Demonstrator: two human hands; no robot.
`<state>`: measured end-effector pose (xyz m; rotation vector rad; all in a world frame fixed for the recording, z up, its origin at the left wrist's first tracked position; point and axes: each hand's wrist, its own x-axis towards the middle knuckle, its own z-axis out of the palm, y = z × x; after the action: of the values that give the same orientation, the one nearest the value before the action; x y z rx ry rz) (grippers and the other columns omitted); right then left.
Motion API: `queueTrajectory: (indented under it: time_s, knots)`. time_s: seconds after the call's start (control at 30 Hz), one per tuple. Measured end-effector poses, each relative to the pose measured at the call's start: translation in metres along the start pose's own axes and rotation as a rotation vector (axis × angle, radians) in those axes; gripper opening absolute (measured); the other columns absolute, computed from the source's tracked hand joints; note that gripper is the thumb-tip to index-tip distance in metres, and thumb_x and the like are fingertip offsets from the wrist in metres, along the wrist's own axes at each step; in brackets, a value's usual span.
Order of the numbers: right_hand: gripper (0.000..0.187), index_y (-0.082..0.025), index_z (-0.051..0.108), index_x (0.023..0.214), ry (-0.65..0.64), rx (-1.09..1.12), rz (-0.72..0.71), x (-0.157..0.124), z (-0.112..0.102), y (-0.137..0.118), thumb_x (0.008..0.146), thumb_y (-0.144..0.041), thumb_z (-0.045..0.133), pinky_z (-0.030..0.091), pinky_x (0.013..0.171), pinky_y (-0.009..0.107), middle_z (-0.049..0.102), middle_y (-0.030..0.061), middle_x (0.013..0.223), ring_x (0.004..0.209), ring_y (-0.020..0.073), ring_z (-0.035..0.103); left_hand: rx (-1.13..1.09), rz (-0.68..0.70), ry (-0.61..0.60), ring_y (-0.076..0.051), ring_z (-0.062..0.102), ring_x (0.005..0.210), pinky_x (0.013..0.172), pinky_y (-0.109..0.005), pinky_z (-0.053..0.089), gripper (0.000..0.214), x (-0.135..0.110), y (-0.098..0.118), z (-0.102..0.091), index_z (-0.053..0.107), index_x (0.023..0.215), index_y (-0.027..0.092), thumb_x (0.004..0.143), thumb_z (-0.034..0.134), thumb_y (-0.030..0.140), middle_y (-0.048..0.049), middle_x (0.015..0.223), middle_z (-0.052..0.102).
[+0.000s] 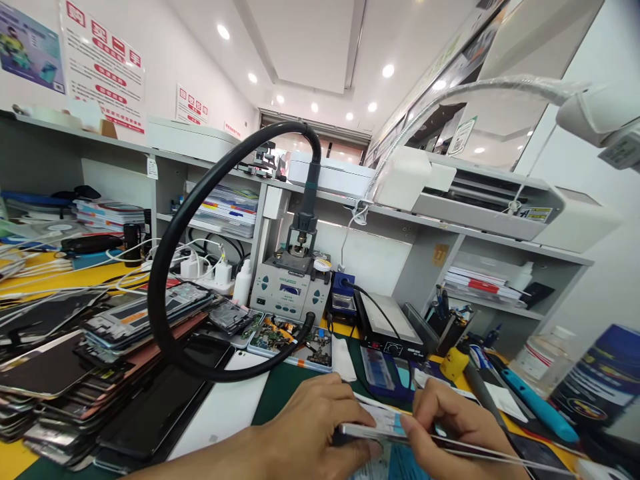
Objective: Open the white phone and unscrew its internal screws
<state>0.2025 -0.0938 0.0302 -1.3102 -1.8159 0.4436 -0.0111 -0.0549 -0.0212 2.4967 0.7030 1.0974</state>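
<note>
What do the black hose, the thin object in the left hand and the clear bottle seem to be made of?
Black hose: likely rubber or soft plastic, satin; it curves in a smooth loop.
Thin object: its shiny, silvery edge suggests metal, or coated plastic.
Clear bottle: probably plastic, glossy and transparent; glass possible.

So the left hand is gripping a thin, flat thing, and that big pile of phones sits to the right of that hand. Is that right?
Not quite: the head view shows the pile of phones to the left of that hand. The left hand does grip a thin, flat thing.
</note>
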Motion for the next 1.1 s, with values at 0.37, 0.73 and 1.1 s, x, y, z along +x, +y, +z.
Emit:
queueTrajectory:
  time_s: [0.37, 0.73, 1.1]
  knots:
    - [0.04, -0.022, 0.056, 0.068, 0.173, 0.136, 0.182, 0.02, -0.02, 0.006, 0.088, -0.053, 0.07, 0.037, 0.051, 0.025, 0.054, -0.0053, 0.052, 0.049, 0.0133, 0.048, -0.014, -0.015, -0.036, -0.02, 0.065, 0.079, 0.074, -0.031, 0.044, 0.016, 0.0, 0.002, -0.004, 0.079, 0.101, 0.018, 0.087, 0.077, 0.024, -0.0037, 0.09, 0.08]
    - [0.04, -0.017, 0.079, 0.101, -0.127, 0.361, 0.325, 0.044, 0.0, 0.048, 0.083, -0.052, 0.076, 0.044, 0.05, 0.023, 0.077, 0.0055, 0.076, 0.064, 0.0178, 0.066, 0.03, 0.022, -0.041, -0.019, 0.063, 0.077, 0.069, -0.029, 0.042, 0.013, 0.0, 0.004, -0.004, 0.077, 0.099, 0.021, 0.086, 0.075, 0.019, -0.0021, 0.088, 0.077]
    - [0.036, -0.015, 0.077, 0.1, -0.051, 0.326, 0.353, 0.053, 0.013, 0.081, 0.078, -0.044, 0.075, 0.042, 0.044, 0.023, 0.079, 0.0073, 0.082, 0.062, 0.0193, 0.072, 0.0, -0.021, -0.092, -0.022, 0.064, 0.084, 0.08, -0.033, 0.047, 0.014, -0.001, -0.003, 0.0, 0.076, 0.1, 0.025, 0.089, 0.067, 0.022, -0.0026, 0.09, 0.076]
